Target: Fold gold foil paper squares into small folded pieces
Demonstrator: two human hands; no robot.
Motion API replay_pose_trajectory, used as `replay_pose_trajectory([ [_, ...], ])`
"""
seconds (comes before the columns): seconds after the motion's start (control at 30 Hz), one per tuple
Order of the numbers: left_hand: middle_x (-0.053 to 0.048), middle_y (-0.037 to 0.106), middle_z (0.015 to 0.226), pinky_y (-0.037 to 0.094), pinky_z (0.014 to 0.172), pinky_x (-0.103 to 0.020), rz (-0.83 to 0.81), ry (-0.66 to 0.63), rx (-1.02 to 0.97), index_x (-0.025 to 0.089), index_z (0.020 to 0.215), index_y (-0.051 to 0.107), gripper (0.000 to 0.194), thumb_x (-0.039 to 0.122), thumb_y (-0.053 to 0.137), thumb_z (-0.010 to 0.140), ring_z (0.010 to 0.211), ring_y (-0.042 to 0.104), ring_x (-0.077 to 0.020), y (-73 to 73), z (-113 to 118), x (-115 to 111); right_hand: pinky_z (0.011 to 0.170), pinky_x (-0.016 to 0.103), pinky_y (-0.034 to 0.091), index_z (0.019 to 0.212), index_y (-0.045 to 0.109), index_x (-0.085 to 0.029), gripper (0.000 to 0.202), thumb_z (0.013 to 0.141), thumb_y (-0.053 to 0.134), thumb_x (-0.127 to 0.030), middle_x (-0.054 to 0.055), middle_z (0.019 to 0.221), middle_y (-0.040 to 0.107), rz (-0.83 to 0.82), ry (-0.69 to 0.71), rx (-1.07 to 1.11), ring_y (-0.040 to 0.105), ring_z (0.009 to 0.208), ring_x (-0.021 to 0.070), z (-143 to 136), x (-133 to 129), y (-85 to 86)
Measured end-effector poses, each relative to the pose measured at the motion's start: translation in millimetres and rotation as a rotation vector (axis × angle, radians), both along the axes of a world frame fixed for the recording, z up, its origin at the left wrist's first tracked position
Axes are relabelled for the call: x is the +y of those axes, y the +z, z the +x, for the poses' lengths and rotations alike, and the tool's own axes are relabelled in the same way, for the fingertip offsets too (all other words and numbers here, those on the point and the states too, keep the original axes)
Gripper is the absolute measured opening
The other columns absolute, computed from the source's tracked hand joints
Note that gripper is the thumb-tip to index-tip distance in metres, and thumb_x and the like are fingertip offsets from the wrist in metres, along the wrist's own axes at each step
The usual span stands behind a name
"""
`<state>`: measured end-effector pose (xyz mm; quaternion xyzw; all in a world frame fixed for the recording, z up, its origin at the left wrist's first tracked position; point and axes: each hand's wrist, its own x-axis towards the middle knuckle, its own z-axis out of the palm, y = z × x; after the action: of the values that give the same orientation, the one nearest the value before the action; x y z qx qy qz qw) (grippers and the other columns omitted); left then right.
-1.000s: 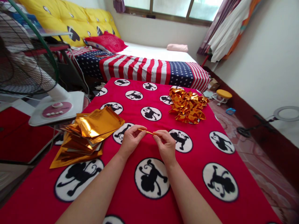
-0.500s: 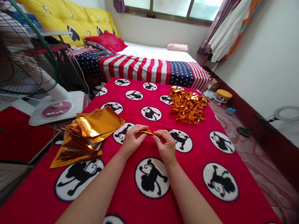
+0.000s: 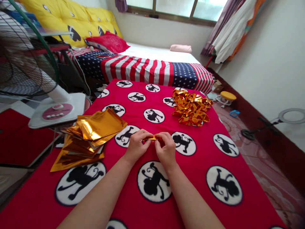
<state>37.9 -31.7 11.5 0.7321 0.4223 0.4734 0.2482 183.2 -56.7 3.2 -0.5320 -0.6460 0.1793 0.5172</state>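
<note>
Between my two hands is a small folded piece of gold foil paper (image 3: 152, 138), mostly covered by fingers. My left hand (image 3: 137, 144) pinches its left end, and my right hand (image 3: 166, 148) grips the right end with thumb and fingers. Both hands are close together, low over the red cloth (image 3: 154, 152) with its black monkey prints. To the left lies an uneven stack of flat gold foil sheets (image 3: 100, 125). Farther off on the right, a heap of folded gold foil pieces (image 3: 192, 106) rests on the same cloth.
A fan (image 3: 59, 101) stands left of the cloth-covered surface. Beyond the far edge is a bed with a striped and starred cover (image 3: 143, 70). On the floor at right are a yellow stool (image 3: 228, 96) and a ring light (image 3: 292, 116).
My hands have drawn slightly closer together, with the fingers curled further around the foil piece. Less of the foil shows between them. The stack and the heap look the same.
</note>
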Motion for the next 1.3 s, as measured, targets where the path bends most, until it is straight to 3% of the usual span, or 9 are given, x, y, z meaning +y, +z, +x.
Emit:
replay_pose_trajectory([
  [0.27,-0.004,0.067,0.089,0.050,0.079,-0.028,0.034,0.130,0.076,0.018,0.088,0.067,0.026,0.004,0.050,0.075,0.085,0.062,-0.0169,-3.5,-1.6,2.6,0.077,0.029,0.048,0.085,0.066,-0.020,0.023,0.082,0.049,-0.006,0.004,0.086,0.062,0.012,-0.070,0.003,0.060,0.083,0.0172,4.3,2.6,-4.0],
  [0.4,-0.007,0.068,0.092,0.050,0.082,-0.031,0.022,0.228,0.241,0.016,0.096,0.068,0.027,0.008,0.050,0.078,0.088,0.063,-0.0194,-7.6,-3.0,5.2,0.076,0.029,0.048,0.084,0.066,-0.020,0.021,0.083,0.050,-0.008,0.004,0.085,0.063,0.026,-0.079,0.004,0.060,0.083,0.0169,5.2,2.4,-3.3],
  [0.53,-0.007,0.069,0.089,0.048,0.078,-0.031,-0.017,0.278,0.476,0.017,0.096,0.069,0.026,0.014,0.046,0.085,0.085,0.064,-0.0213,-6.8,-2.6,2.9,0.074,0.028,0.048,0.087,0.067,-0.019,0.020,0.085,0.049,-0.011,0.004,0.086,0.064,-0.005,-0.111,-0.040,0.060,0.081,0.0171,6.2,3.7,-4.5],
  [0.73,-0.008,0.071,0.089,0.045,0.073,-0.030,-0.036,0.308,0.558,0.018,0.092,0.068,0.023,0.016,0.046,0.085,0.085,0.065,-0.0219,-2.4,-1.9,-1.7,0.074,0.030,0.045,0.095,0.070,-0.020,0.022,0.088,0.050,-0.016,0.005,0.087,0.068,-0.109,-0.142,-0.277,0.063,0.082,0.0190,6.7,4.2,-6.1],
  [0.87,-0.007,0.070,0.082,0.041,0.067,-0.031,-0.072,0.369,0.658,0.018,0.083,0.065,0.019,0.020,0.046,0.086,0.079,0.065,-0.0225,0.3,-0.8,-2.0,0.074,0.030,0.045,0.094,0.070,-0.020,0.022,0.088,0.049,-0.016,0.005,0.087,0.071,-0.117,-0.151,-0.292,0.064,0.081,0.0194,7.3,4.0,-7.0],
  [1.13,-0.007,0.069,0.080,0.037,0.065,-0.031,-0.027,0.278,0.785,0.019,0.079,0.059,0.026,0.025,0.039,0.093,0.077,0.063,-0.0209,2.0,-4.1,2.0,0.073,0.029,0.043,0.091,0.067,-0.018,0.024,0.092,0.043,-0.018,0.007,0.086,0.070,-0.128,-0.122,-0.307,0.063,0.080,0.0191,6.9,4.7,-4.6],
  [1.3,-0.006,0.067,0.077,0.034,0.062,-0.031,-0.030,0.186,0.782,0.020,0.075,0.059,0.032,0.033,0.037,0.095,0.076,0.062,-0.0206,2.4,-9.2,3.4,0.067,0.028,0.040,0.084,0.065,-0.019,0.021,0.088,0.045,-0.014,0.005,0.080,0.070,-0.188,-0.206,-0.344,0.063,0.075,0.0190,4.9,3.1,-1.3],
])
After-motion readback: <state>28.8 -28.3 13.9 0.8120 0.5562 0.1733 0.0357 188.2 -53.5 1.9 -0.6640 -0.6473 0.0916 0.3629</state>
